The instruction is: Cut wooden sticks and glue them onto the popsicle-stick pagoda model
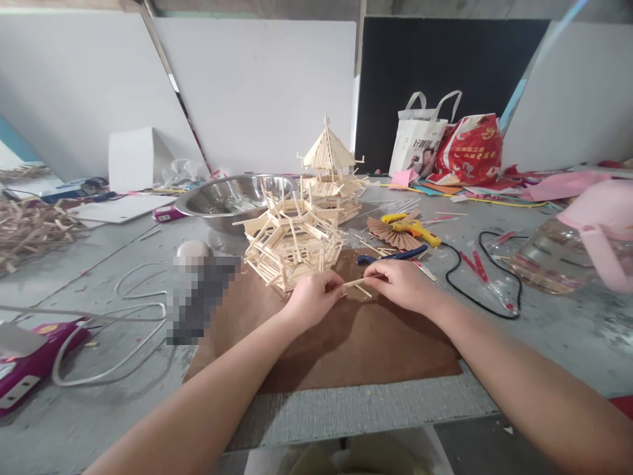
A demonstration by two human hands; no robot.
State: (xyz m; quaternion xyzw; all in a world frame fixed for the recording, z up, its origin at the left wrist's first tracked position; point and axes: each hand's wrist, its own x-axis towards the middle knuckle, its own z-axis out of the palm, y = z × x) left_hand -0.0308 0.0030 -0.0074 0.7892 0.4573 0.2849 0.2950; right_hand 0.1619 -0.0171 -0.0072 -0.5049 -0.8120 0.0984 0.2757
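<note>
Between my two hands a thin wooden stick is held level above a brown mat. My left hand pinches its left end, and my right hand pinches the right end. Just behind my left hand stands an open lattice model built of wooden sticks. A second stick model with a pointed pagoda roof rises farther back. Pliers with dark blue handles lie right behind my right hand. A few loose sticks rest on the mat near my fingers.
A yellow glue gun with a black cord lies at right, near a pink-lidded jug. A steel bowl sits at back left. White cable and a purple power strip occupy the left side. Bags stand behind.
</note>
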